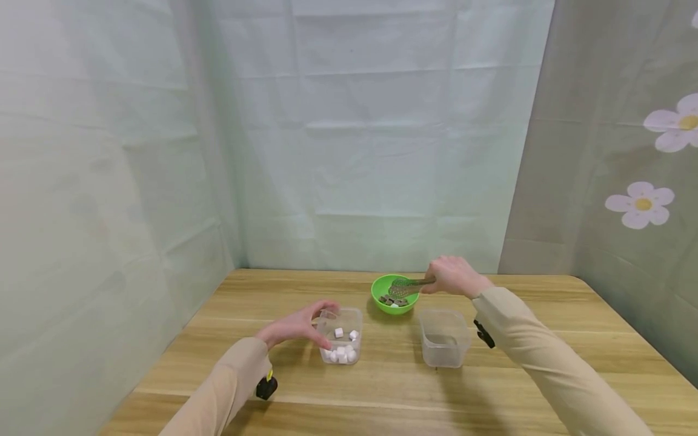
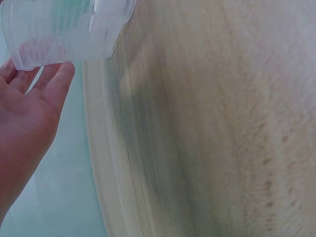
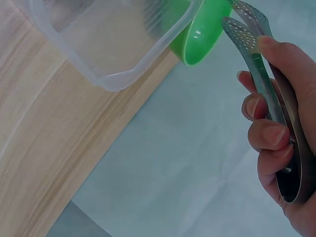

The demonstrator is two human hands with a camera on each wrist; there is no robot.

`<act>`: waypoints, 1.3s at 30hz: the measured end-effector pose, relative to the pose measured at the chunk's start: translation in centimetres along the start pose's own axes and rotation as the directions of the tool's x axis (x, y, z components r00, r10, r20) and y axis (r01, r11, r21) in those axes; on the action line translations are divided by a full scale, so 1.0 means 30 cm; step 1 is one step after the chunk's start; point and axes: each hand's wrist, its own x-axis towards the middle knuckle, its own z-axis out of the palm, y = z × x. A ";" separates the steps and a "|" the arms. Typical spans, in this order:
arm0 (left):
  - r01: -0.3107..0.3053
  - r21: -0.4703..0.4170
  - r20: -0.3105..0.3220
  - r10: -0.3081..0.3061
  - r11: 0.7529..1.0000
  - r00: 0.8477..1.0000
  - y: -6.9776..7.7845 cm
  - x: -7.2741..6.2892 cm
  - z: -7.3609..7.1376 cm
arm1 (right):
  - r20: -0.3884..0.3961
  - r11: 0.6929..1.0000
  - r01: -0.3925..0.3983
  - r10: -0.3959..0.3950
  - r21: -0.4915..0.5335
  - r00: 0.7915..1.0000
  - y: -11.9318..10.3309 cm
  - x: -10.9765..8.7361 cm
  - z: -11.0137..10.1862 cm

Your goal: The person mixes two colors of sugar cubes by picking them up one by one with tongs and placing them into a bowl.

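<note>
My left hand (image 1: pixel 297 325) grips a clear plastic container (image 1: pixel 355 315) at its left side, thumb at the front and fingers at the back. Several white cubes (image 1: pixel 342 354) lie inside it. In the left wrist view, fingers (image 2: pixel 55 89) touch the container's wall. With my right hand (image 1: pixel 451 275) I hold metal tongs (image 1: pixel 406 289), their perforated heads over a green bowl (image 1: pixel 395 310). The right wrist view shows those heads slightly apart, nothing visible between them. Brown pieces (image 1: pixel 388 300) and a white cube (image 1: pixel 395 305) lie in the bowl.
A second clear plastic container (image 1: pixel 444 354) stands on the wooden table (image 1: pixel 382 399), right of the bowl and nearer to me, below my right forearm. Pale curtains (image 1: pixel 376 181) hang behind the table and along both sides.
</note>
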 end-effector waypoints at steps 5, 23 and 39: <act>-0.012 0.007 0.002 0.012 1.000 1.000 -0.004 0.003 -0.002 | -0.021 0.999 0.051 -0.051 0.000 0.998 -0.025 0.004 -0.013; -0.028 -0.001 0.011 0.028 1.000 1.000 -0.015 0.014 -0.001 | -0.067 0.970 0.243 -0.242 0.001 0.968 -0.175 0.045 -0.043; -0.045 0.004 -0.017 0.045 0.999 0.999 -0.013 0.000 0.002 | -0.063 0.942 0.284 -0.299 -0.179 0.952 -0.286 0.088 0.049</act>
